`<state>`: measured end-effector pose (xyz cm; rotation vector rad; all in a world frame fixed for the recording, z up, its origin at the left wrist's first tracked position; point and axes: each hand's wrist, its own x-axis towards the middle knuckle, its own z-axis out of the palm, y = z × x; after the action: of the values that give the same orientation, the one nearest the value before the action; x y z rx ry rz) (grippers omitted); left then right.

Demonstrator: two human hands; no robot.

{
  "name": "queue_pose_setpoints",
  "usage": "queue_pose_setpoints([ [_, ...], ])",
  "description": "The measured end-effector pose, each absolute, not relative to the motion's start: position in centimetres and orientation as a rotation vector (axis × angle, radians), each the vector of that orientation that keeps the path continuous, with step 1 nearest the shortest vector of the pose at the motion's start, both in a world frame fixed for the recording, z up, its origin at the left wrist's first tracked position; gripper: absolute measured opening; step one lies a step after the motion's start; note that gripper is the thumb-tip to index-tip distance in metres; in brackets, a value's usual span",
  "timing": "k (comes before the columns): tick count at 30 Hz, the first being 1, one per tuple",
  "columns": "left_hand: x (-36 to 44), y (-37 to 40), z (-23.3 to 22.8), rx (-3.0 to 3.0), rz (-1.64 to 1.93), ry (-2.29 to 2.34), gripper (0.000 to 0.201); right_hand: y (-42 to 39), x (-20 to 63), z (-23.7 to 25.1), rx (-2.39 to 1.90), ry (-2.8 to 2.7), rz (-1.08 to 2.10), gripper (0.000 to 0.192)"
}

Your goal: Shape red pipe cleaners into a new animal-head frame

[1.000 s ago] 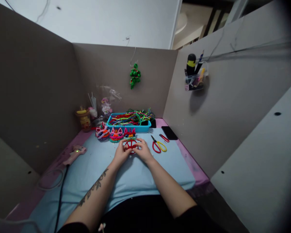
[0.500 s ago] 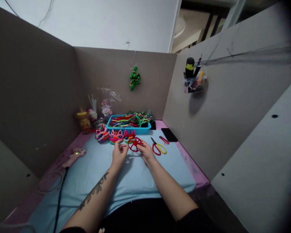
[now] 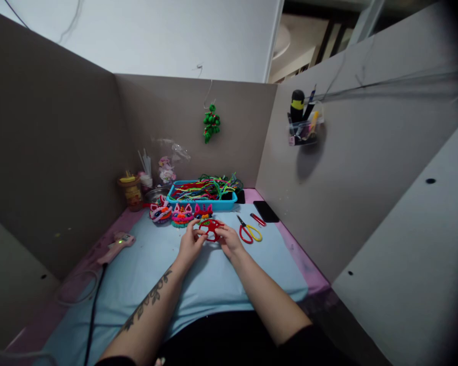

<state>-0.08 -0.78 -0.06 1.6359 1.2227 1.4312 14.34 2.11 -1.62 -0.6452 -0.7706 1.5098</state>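
Between my hands is a red pipe-cleaner ring (image 3: 210, 223) with inner spokes or loops, held above the blue cloth (image 3: 156, 269). My left hand (image 3: 191, 245) is closed on its left edge, thumb and fingers pinching. My right hand (image 3: 231, 241) grips the right edge of the same ring. Just behind the hands stand three colourful fuzzy animal-head figures with ears: a purple-and-pink one (image 3: 160, 211), a pink-and-orange one (image 3: 182, 214) and a red one (image 3: 203, 211), partly hidden by the ring. Red-and-yellow-handled scissors (image 3: 249, 232) lie right of my right hand.
A blue tray (image 3: 202, 204) full of coloured pipe cleaners stands at the back. A red-handled tool (image 3: 258, 219) and a black phone (image 3: 266, 211) lie right. At left rests a pink glue gun (image 3: 116, 246) with a black cable. Partitions enclose the table; a pen holder (image 3: 304, 127) hangs right.
My left hand has moved up and right onto the ring's left edge. The ring has tilted flatter and sits slightly lower. My right hand keeps its hold.
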Motion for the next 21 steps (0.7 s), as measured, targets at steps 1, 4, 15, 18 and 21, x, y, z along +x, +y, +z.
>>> queue_pose_setpoints([
  [1,-0.11,-0.77,-0.02,1.634,1.428,1.211,0.053,2.1,14.34,-1.6,-0.639,-0.765,1.523,0.036],
  [4,-0.13,-0.74,0.02,1.668,1.439,1.219,0.053,2.08,14.32,-1.56,-0.633,-0.779,1.534,0.039],
  [15,0.42,-0.78,0.23,1.465,1.418,1.176,0.066,1.83,13.98,-2.17,-0.934,-1.251,1.063,0.011],
  [18,0.38,-0.9,0.56,1.39,1.42,1.156,0.067,1.73,13.88,-2.15,-0.981,-1.302,1.015,0.011],
  [21,0.25,-0.77,0.43,1.351,1.419,1.119,0.068,1.64,13.84,-2.12,-1.003,-1.352,0.96,0.012],
])
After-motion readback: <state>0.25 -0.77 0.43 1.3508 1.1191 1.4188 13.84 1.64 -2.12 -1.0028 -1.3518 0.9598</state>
